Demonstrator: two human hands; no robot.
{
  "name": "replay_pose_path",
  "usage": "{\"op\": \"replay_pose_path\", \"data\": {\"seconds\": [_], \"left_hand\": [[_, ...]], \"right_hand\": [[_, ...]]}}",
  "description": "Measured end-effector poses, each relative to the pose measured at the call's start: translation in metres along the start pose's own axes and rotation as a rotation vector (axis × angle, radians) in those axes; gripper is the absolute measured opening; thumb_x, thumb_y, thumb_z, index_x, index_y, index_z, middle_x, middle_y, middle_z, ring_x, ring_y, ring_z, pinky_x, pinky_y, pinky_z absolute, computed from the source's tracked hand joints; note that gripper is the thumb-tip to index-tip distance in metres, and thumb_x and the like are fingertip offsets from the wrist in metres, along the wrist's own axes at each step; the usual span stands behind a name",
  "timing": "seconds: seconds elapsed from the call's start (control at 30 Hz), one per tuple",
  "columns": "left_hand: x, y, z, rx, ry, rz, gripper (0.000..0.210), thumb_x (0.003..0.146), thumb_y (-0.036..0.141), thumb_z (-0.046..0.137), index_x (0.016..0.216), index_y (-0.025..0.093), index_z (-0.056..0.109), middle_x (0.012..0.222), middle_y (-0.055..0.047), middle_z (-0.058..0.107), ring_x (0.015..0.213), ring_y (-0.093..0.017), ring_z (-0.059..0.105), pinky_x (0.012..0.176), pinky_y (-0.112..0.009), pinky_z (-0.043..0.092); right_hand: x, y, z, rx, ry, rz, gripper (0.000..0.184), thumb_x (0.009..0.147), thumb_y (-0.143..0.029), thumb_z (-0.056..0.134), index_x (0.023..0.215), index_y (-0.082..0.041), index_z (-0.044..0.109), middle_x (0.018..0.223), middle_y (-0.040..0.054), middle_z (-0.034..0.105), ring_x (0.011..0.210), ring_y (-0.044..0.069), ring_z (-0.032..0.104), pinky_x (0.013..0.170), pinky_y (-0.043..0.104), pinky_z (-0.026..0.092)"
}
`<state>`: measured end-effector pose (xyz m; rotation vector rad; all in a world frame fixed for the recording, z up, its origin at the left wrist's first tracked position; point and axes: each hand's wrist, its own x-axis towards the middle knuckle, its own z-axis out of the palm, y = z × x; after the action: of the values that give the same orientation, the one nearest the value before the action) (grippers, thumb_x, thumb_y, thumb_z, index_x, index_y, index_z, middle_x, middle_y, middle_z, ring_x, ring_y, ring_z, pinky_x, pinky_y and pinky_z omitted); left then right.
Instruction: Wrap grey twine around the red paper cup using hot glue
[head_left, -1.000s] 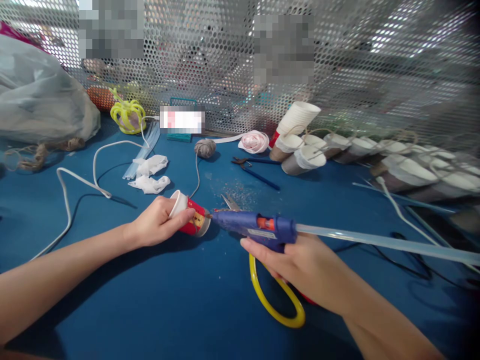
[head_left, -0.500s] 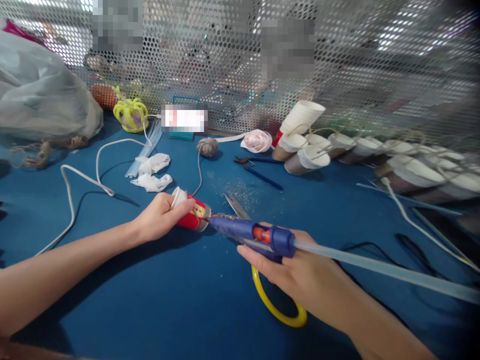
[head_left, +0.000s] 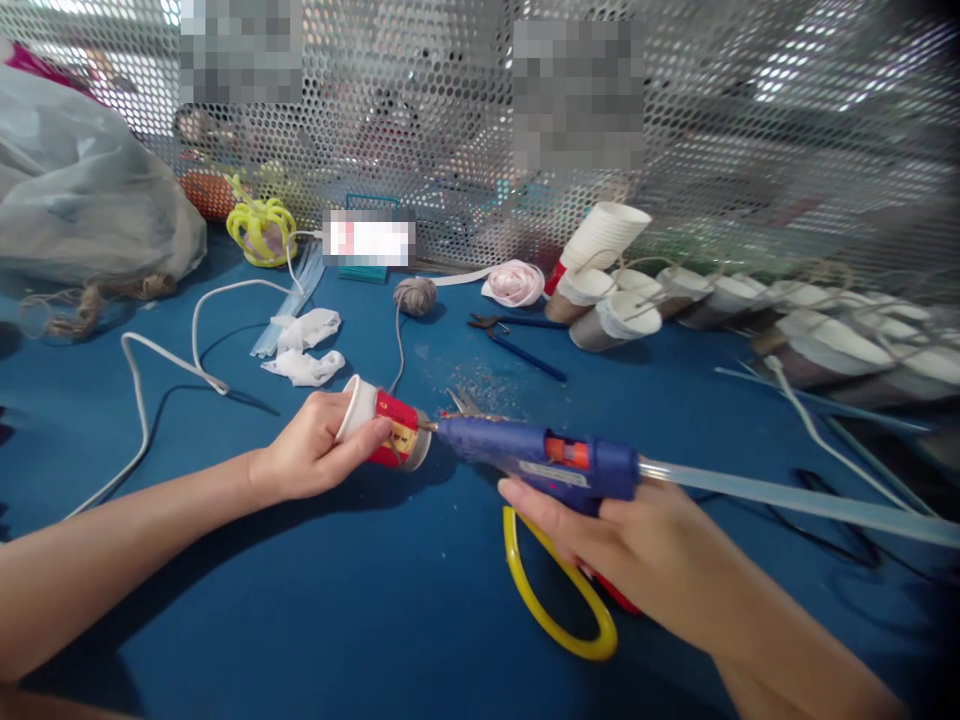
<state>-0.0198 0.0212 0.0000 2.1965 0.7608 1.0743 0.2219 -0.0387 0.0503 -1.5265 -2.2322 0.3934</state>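
Observation:
My left hand (head_left: 319,447) is closed around a red and white paper cup (head_left: 401,412), which lies tilted on its side with its white rim to the left. A strand of yarn seems to run from the cup to the grey yarn ball (head_left: 415,296). In my right hand (head_left: 600,535) is a blue hot glue gun (head_left: 517,455), a long clear glue stick (head_left: 765,490) poking out of its back. Its nozzle meets the cup near the base; whether it touches I cannot tell. Scissors with a yellow handle (head_left: 559,600) lie beneath the gun, partly hidden.
Blue-handled pliers (head_left: 525,345) lie beyond the scissors. Several wrapped paper cups (head_left: 615,320) line the right back. White scraps (head_left: 304,365), a white cable (head_left: 139,400) and a plastic bag (head_left: 82,190) are on the left. A perforated metal screen (head_left: 450,130) closes the back.
The glue gun has shifted right and turned more level, with its nozzle now higher on the cup's side. The cup has turned slightly in my left hand, showing more of its white rim.

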Motion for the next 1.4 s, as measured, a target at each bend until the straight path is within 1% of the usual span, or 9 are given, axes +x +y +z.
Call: {"op": "replay_pose_path", "data": {"seconds": [0.13,0.3,0.43,0.6,0.73,0.93,1.17,1.27,1.4], "left_hand": [[0.002,0.003,-0.001,0.080,0.033,0.185,0.031,0.082,0.009,0.043,0.052,0.017,0.038,0.047,0.003,0.043,0.045,-0.007,0.036,0.045,-0.020,0.029],[0.004,0.005,-0.003,0.111,0.029,0.305,0.032,0.081,0.008,0.042,0.052,0.018,0.035,0.043,0.004,0.041,0.043,-0.008,0.035,0.045,-0.022,0.029],[0.004,0.006,-0.003,0.116,0.018,0.312,0.031,0.080,0.009,0.042,0.051,0.018,0.036,0.044,0.002,0.044,0.045,-0.009,0.037,0.045,-0.022,0.031],[0.004,0.004,-0.003,0.088,0.017,0.317,0.031,0.078,0.006,0.044,0.051,0.018,0.035,0.045,0.003,0.044,0.044,-0.009,0.037,0.047,-0.022,0.031],[0.004,0.004,-0.003,0.083,0.033,0.323,0.032,0.078,0.005,0.044,0.051,0.018,0.033,0.044,0.004,0.042,0.043,-0.008,0.036,0.046,-0.022,0.030],[0.005,0.006,-0.003,0.056,0.033,0.352,0.030,0.076,0.004,0.045,0.052,0.018,0.033,0.045,0.004,0.044,0.043,-0.008,0.038,0.047,-0.023,0.031],[0.004,0.004,-0.004,0.077,0.026,0.368,0.029,0.076,0.005,0.045,0.052,0.019,0.035,0.046,0.003,0.044,0.044,-0.009,0.041,0.048,-0.023,0.032],[0.002,0.003,-0.004,0.069,0.006,0.385,0.026,0.076,0.006,0.046,0.054,0.019,0.038,0.046,0.002,0.047,0.045,-0.011,0.043,0.049,-0.024,0.035],[0.002,0.003,-0.003,0.072,-0.007,0.427,0.024,0.076,0.007,0.045,0.056,0.019,0.041,0.046,0.001,0.050,0.046,-0.012,0.046,0.050,-0.025,0.036]], "right_hand": [[0.001,0.001,-0.003,0.034,-0.066,-0.013,0.047,0.084,-0.042,0.045,0.041,-0.025,0.041,0.035,-0.0042,0.049,0.037,0.013,0.049,0.044,0.025,0.042],[0.003,-0.001,-0.005,0.124,-0.085,0.094,0.045,0.082,-0.044,0.046,0.042,-0.024,0.042,0.038,-0.0041,0.051,0.038,0.012,0.050,0.044,0.023,0.044],[0.003,-0.001,-0.004,0.159,-0.084,0.142,0.047,0.080,-0.045,0.048,0.040,-0.023,0.038,0.035,-0.0049,0.047,0.035,0.010,0.047,0.041,0.022,0.042],[0.001,-0.006,-0.009,0.125,-0.120,0.120,0.048,0.082,-0.045,0.046,0.040,-0.023,0.039,0.036,-0.0049,0.046,0.037,0.010,0.048,0.046,0.024,0.041],[0.000,-0.013,-0.013,0.124,-0.130,0.187,0.048,0.082,-0.047,0.046,0.041,-0.023,0.039,0.035,-0.0051,0.041,0.033,0.010,0.041,0.039,0.025,0.036],[0.001,-0.016,-0.014,0.181,-0.140,0.259,0.048,0.081,-0.044,0.047,0.040,-0.022,0.040,0.036,-0.0040,0.043,0.036,0.010,0.043,0.043,0.024,0.041],[-0.002,-0.014,-0.017,0.229,-0.189,0.270,0.043,0.080,-0.047,0.047,0.047,-0.021,0.043,0.040,-0.0042,0.043,0.037,0.010,0.041,0.039,0.023,0.038],[0.000,-0.014,-0.017,0.230,-0.190,0.327,0.046,0.080,-0.048,0.047,0.044,-0.021,0.041,0.040,-0.0031,0.044,0.039,0.011,0.043,0.044,0.024,0.040],[0.002,-0.014,-0.015,0.254,-0.170,0.314,0.046,0.080,-0.046,0.048,0.042,-0.021,0.038,0.039,-0.0036,0.043,0.037,0.011,0.043,0.043,0.024,0.041]]}}
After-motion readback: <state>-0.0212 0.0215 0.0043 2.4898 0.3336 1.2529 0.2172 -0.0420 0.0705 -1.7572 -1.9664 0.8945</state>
